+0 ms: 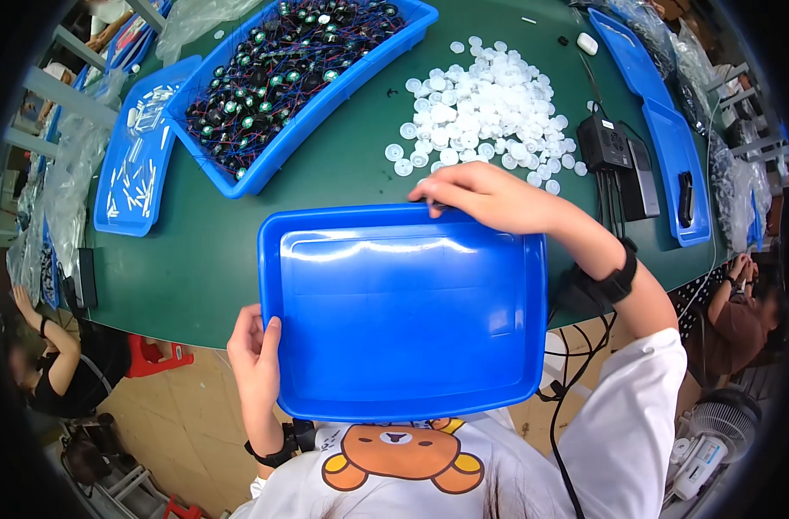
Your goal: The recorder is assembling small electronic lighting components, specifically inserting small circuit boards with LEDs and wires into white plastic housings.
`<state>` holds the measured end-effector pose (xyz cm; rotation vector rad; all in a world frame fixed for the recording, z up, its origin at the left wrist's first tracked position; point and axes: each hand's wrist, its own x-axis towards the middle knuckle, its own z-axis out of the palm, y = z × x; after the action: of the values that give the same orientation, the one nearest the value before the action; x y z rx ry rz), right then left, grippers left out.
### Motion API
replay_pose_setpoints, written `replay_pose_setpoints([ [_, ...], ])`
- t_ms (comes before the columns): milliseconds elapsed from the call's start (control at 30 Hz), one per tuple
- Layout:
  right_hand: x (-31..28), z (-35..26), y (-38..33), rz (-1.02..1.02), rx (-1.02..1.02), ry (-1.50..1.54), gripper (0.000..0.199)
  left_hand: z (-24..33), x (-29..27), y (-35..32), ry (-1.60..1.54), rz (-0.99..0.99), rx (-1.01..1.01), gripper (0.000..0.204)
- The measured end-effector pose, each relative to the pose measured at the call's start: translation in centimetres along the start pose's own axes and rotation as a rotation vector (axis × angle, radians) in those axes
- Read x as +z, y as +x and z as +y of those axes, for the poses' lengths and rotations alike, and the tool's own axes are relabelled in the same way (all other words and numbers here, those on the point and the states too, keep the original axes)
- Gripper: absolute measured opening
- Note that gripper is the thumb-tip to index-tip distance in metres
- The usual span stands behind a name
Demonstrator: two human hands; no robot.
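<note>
An empty-looking blue plastic tray (412,320) lies in front of my body, its near part out over the table's front edge. My left hand (256,350) is closed on the tray's left side, thumb over the rim. My right hand (485,197) reaches across to the tray's far rim, its fingers curled and bent over that edge. A small dark patch shows under those fingers; I cannot make out what it is. Just beyond the right hand, a loose heap of translucent white plastic discs (490,108) is spread on the green table (351,164).
At the far left stands a large blue bin (299,143) of small black round parts with red and blue wires. Beside it, a shallow blue tray (109,208) holds white sticks. Right of the discs are a black box (604,143) with cables and another blue tray (671,164). Other people sit at both sides.
</note>
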<state>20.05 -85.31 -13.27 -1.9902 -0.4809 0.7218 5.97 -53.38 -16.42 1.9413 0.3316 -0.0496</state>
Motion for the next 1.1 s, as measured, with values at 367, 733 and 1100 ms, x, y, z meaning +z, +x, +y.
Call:
replay_pose_setpoints([
  [367,-8.5,2.4,-1.9,0.543,-0.090,0.523,0.043,0.1,0.1,0.4,-0.052,0.052,0.017,0.008],
  [733,-3.8,1.6,1.6,0.142,0.056,0.372,0.049,0.4,0.4,0.7,-0.116,0.016,-0.006,0.010],
  [1100,-6.3,0.8,-4.2,0.228,0.171,0.042,0.024,-2.1,-3.7,-1.6,-0.104,0.089,0.005,0.017],
])
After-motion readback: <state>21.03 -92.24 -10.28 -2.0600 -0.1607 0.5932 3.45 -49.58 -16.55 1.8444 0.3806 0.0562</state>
